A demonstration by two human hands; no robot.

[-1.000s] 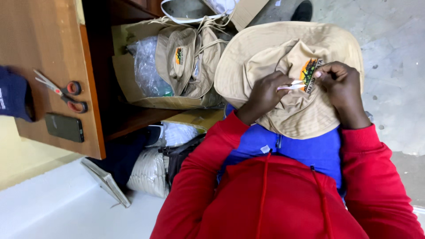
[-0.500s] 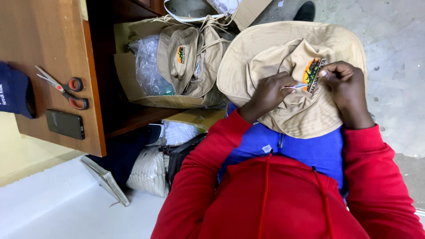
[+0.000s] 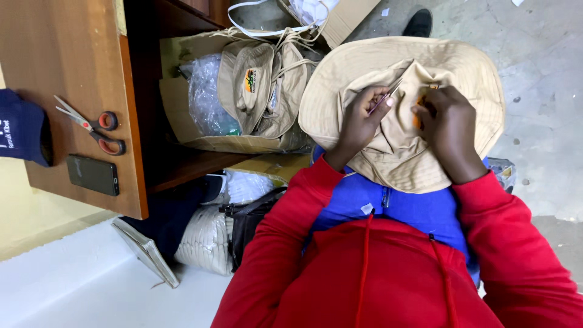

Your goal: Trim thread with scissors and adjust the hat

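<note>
On the person's lap, over blue fabric and a red hooded top, lay a beige wide-brimmed hat (image 3: 364, 79), crown bunched up toward the camera and brim spread flat toward the concrete floor (image 3: 540, 79). The left hand (image 3: 358, 124) pinched a thin metal tool (image 3: 385, 97) between thumb and fingers; its long axis ran diagonally, the tip pointing up and right onto the crown. The right hand (image 3: 449, 130) was pressed together on the crown fabric, covering an orange patch (image 3: 419, 118).

Beside the hat, an open cardboard box (image 3: 182, 91) held folded beige hats (image 3: 255, 85) and a clear plastic bag (image 3: 206, 97). On the wooden desk (image 3: 73, 54) lay orange-handled scissors (image 3: 91, 124), a dark phone (image 3: 93, 175) and a navy cap (image 3: 23, 127).
</note>
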